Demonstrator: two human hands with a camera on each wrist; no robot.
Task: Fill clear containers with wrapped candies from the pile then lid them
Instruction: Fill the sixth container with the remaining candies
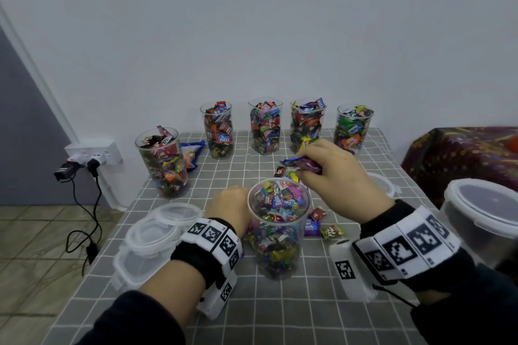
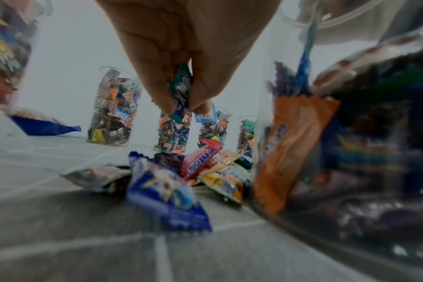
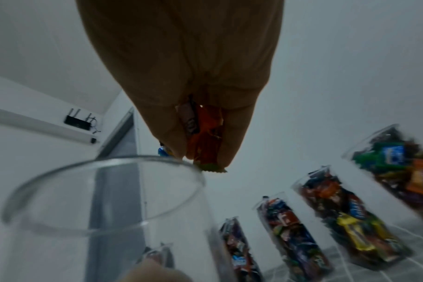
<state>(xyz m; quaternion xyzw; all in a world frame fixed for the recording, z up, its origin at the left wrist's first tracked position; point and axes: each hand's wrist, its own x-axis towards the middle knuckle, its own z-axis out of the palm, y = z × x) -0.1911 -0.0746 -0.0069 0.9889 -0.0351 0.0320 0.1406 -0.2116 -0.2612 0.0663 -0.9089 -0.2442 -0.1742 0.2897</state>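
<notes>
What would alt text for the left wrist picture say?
The left hand pinches a teal wrapped candy above a small candy pile on a grey checked cloth, beside a clear container of sweets. Filled containers stand behind.

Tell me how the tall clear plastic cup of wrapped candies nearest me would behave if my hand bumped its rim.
The tall clear plastic cup looks apt to tip: it is tall, and narrower at the base than at the rim. Candies fill it nearly to the top, so it is probably fairly heavy and may resist a light nudge. With no lid on, tipping would likely spill candies onto the grey checked tablecloth.
</notes>
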